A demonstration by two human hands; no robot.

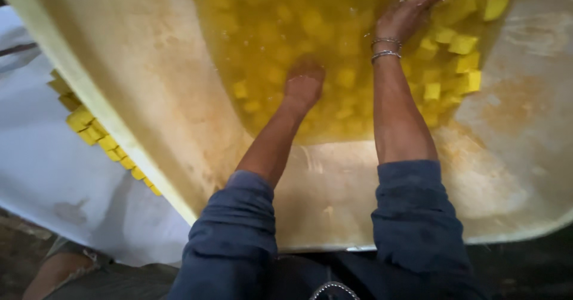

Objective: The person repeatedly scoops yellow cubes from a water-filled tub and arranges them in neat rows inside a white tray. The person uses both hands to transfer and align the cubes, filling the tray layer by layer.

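A big pale tub (149, 97) holds cloudy yellow liquid (286, 31) full of several yellow cubes (462, 44). My left hand (304, 82) is sunk under the liquid near the tub's middle; its fingers are hidden, so what it holds is unclear. My right hand (409, 13), with two metal bangles (386, 48) on the wrist, rests at the surface among floating cubes at the top right, fingers spread and touching them. Both blue sleeves are pushed up past the elbows.
Rows of yellow cubes (98, 133) lie on a white cloth (54, 174) to the left of the tub. The tub's stained inner wall slopes toward me. Another person's leg (57, 273) shows at the bottom left, over a dark floor.
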